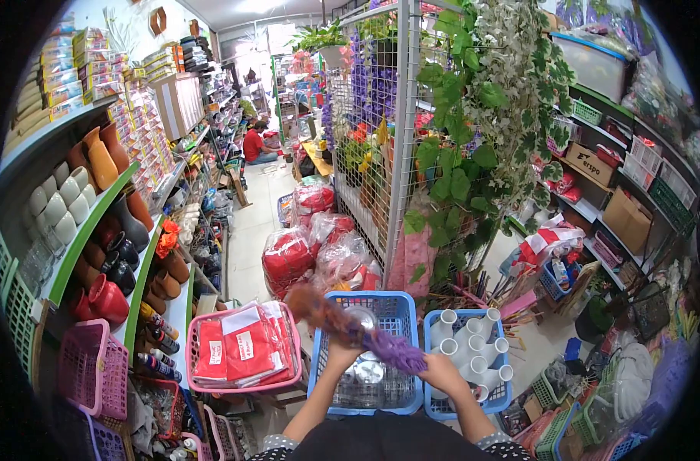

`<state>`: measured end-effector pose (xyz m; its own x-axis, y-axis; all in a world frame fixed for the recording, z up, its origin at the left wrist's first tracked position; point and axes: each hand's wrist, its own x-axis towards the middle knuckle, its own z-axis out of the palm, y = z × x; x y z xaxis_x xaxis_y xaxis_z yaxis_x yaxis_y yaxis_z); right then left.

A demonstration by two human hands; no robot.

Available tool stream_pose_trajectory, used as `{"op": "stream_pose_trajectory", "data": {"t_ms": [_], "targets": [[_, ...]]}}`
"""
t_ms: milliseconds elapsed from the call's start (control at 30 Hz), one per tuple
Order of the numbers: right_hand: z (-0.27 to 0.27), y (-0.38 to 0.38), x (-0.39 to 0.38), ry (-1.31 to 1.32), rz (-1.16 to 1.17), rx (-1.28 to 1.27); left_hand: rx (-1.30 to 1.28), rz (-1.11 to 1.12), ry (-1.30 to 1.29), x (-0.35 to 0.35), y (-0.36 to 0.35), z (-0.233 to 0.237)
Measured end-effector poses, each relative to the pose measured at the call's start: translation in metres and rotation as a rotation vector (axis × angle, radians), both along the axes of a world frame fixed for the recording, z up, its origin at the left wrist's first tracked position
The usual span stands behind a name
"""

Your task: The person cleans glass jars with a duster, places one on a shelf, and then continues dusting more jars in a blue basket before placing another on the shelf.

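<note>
A long fluffy brown-and-purple bundle (380, 346), smeared by motion at its brown end, slants over a blue basket (417, 338) of clear glassware (369, 388). My right hand (440, 371) is closed around its purple end. Just below the bundle's middle is my left hand (344, 356), over the glassware; its fingers are hidden by the bundle, and I cannot tell what they hold. The round rim of a clear glass (361, 314) shows beyond the bundle. Close on the right, another blue basket (463, 313) holds several white bottle-like vases (473, 346).
A pink basket (297, 369) of red-and-white packets stands left. Beyond lie plastic-wrapped red bundles (288, 257) beside a white grid rack (380, 138) with hanging leaves (450, 154). Shelves of pots (108, 300) line the left. A person in red (255, 144) sits down the aisle.
</note>
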<state>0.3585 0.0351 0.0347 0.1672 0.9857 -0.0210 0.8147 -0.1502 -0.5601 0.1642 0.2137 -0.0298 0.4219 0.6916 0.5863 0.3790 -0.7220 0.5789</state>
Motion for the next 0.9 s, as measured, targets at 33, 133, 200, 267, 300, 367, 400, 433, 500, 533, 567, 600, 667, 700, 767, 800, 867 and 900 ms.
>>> {"op": "stream_pose_trajectory", "data": {"t_ms": [33, 133, 200, 267, 300, 367, 400, 433, 500, 533, 567, 600, 667, 700, 767, 800, 867, 900], "targets": [[0.007, -0.004, 0.002, 0.002, 0.003, 0.0, 0.528, 0.085, 0.414, -0.005, 0.023, -0.041], [0.023, -0.023, 0.008, 0.04, -0.192, -0.037, -0.505, -0.048, -0.442, -0.009, -0.002, 0.012], [0.006, -0.039, 0.025, 0.104, -0.118, -0.06, -0.437, 0.014, -0.484, -0.011, -0.013, 0.042], [0.014, -0.048, 0.034, 0.106, -0.067, -0.199, -0.438, -0.068, -0.282, -0.015, 0.008, 0.022], [0.016, -0.051, 0.033, 0.105, -0.064, -0.2, -0.447, -0.06, -0.246, -0.014, 0.01, 0.019], [0.017, -0.057, 0.033, 0.078, -0.257, -0.122, -0.493, -0.065, -0.544, -0.011, -0.004, 0.033], [0.016, -0.059, 0.036, 0.077, -0.259, -0.124, -0.502, -0.086, -0.566, -0.009, -0.004, 0.033], [0.016, -0.061, 0.039, 0.078, -0.175, -0.146, -0.503, -0.087, -0.567, -0.008, -0.003, 0.031], [0.018, -0.06, 0.038, 0.082, -0.088, -0.163, -0.527, -0.12, -0.463, -0.008, 0.001, 0.032], [0.02, -0.057, 0.033, 0.036, -0.196, -0.125, -0.474, -0.082, -0.478, -0.008, -0.001, 0.032], [0.023, -0.054, 0.029, -0.009, -0.304, -0.088, -0.423, -0.044, -0.492, -0.008, -0.005, 0.035], [0.026, -0.052, 0.027, -0.009, -0.306, -0.088, -0.456, -0.061, -0.535, -0.006, -0.004, 0.026], [0.032, -0.046, 0.026, 0.089, -0.215, -0.142, -0.486, -0.075, -0.58, -0.004, -0.004, 0.023], [0.033, -0.044, 0.026, 0.091, -0.211, -0.139, -0.43, 0.002, -0.503, -0.006, -0.007, 0.028], [0.034, -0.043, 0.025, 0.092, -0.099, -0.071, -0.444, -0.043, -0.427, -0.009, -0.008, 0.041], [0.027, -0.039, 0.025, 0.096, -0.1, -0.073, -0.425, -0.01, -0.406, -0.01, -0.009, 0.038], [0.008, -0.026, 0.025, 0.097, -0.066, -0.082, -0.407, 0.02, -0.385, -0.009, -0.009, 0.024], [0.011, -0.021, 0.018, 0.097, -0.067, -0.083, -0.459, -0.014, -0.373, -0.007, -0.008, 0.018]]}}
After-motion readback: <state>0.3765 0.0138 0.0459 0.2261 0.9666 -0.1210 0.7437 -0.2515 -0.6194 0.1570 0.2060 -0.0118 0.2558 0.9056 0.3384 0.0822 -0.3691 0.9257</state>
